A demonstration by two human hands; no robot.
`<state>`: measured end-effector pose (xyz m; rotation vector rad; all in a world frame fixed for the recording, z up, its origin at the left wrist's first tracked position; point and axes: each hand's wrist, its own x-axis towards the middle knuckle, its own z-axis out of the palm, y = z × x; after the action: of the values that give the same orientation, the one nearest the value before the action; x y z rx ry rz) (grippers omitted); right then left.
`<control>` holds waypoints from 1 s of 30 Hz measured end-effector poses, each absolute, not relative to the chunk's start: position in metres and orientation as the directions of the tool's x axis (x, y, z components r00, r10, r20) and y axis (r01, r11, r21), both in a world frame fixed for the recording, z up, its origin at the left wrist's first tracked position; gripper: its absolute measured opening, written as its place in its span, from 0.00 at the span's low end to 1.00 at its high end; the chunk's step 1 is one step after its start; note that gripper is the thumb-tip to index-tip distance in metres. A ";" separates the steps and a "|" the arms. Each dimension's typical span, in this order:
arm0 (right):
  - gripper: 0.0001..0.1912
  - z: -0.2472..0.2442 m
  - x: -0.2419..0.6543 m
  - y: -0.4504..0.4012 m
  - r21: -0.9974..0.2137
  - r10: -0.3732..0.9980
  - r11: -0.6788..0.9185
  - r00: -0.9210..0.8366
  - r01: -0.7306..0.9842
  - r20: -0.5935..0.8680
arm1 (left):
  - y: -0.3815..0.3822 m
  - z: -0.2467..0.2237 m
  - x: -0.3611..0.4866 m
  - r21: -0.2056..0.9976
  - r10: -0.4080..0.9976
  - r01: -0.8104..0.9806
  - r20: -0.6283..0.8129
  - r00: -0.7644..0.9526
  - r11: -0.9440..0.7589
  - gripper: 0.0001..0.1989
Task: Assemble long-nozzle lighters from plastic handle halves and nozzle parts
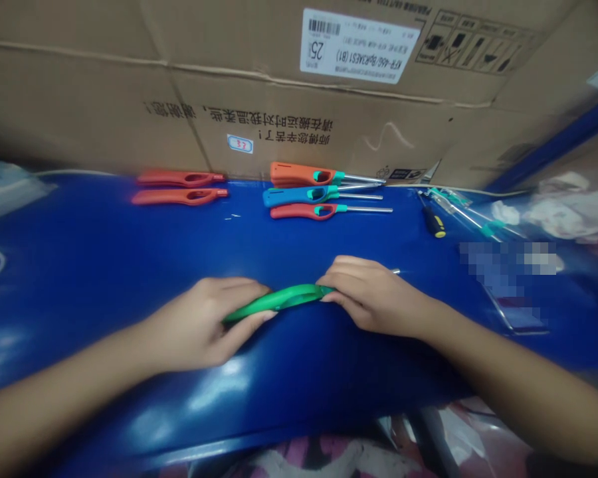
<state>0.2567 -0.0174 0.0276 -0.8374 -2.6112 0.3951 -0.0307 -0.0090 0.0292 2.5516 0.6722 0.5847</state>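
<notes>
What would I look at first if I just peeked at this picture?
The bright green utility lighter body pops out first, gripped at the front of the shiny blue bench by the left hand and right hand. Farther back, by the big cardboard box, an orange lighter, blue lighter and red lighter lie side by side.

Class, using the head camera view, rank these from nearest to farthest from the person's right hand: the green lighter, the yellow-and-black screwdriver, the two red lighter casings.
1. Green lighter: gripped by the right hand and left hand, centre.
2. Yellow-and-black screwdriver: ahead, to the right.
3. Red lighter casings: far left.
</notes>
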 end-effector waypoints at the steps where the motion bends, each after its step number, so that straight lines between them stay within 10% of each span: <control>1: 0.11 0.028 0.257 -0.018 -0.396 0.611 0.773 -0.749 0.496 0.255 | -0.009 0.029 -0.031 0.485 0.527 0.350 0.295 0.797 -0.801 0.09; 13: 0.06 0.030 0.253 -0.022 -0.548 0.678 0.684 -0.697 0.482 0.233 | -0.013 0.024 -0.036 0.290 0.445 0.355 0.363 0.819 -0.889 0.12; 23: 0.11 0.031 0.253 -0.024 -0.295 0.629 0.776 -0.722 0.557 0.289 | -0.015 0.027 -0.027 0.518 0.548 0.328 0.358 0.756 -0.790 0.07; 30: 0.10 0.029 0.254 -0.015 -0.284 0.635 0.770 -0.728 0.571 0.259 | -0.010 0.026 -0.029 0.378 0.553 0.441 0.270 0.788 -0.814 0.14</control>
<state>0.2542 -0.0151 0.0287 -0.9246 -2.6235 0.2625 -0.0289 -0.0098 0.0260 2.6837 0.7650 0.5381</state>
